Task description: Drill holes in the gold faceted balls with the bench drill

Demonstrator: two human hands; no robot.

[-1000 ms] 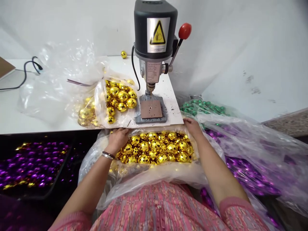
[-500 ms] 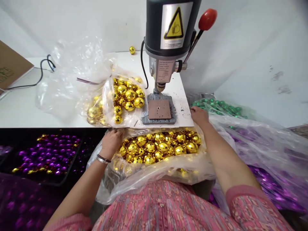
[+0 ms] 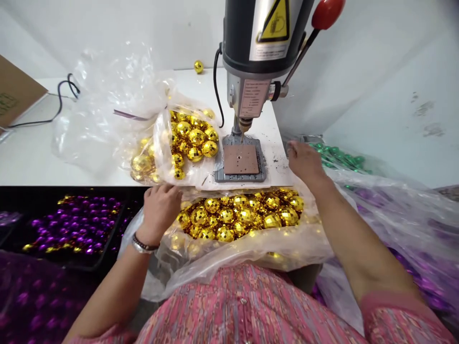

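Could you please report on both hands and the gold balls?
Left hand at front edge of table, right hand by its right edge; grips unclear. Gold balls inside open plastic bag below. Drill press on table beyond.

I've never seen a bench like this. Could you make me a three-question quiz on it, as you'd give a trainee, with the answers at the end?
1. What colour is the knob on the drill press lever?
A) yellow
B) red
C) green

2. True or false: the right hand is gripping that lever.

3. Fill in: the open bag in front of the person's shirt holds ____ balls.

Key:
1. B, red.
2. False; it is beside the right edge of the white table.
3. Gold.
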